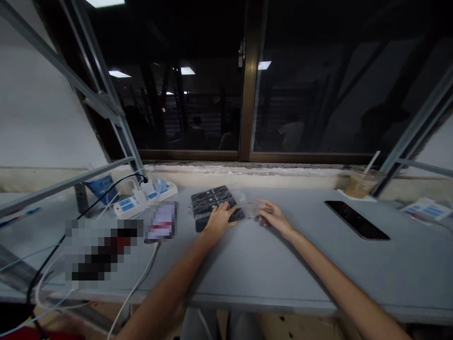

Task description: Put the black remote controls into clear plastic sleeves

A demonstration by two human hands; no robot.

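Observation:
A flat black item in clear plastic wrap (209, 197) lies on the grey table, with white marks on its face. Along its near side is another flat black piece (203, 224), partly under my hand. My left hand (218, 218) rests on the two pieces, open, fingers and thumb spread and pressing down. To the right, my right hand (273, 215) has its fingers curled at loose clear plastic film (252, 211) that trails from the wrapped item. The film blurs into the table, so its exact edge is hard to see.
A tablet-like black slab (356, 220) and an iced drink cup (363, 182) stand right. On the left are a power strip (129, 206) with plugs, a pixelated phone (163, 222) on a white cable, a blurred dark object (106, 252) and a blue cup (102, 187). Metal frames flank the table.

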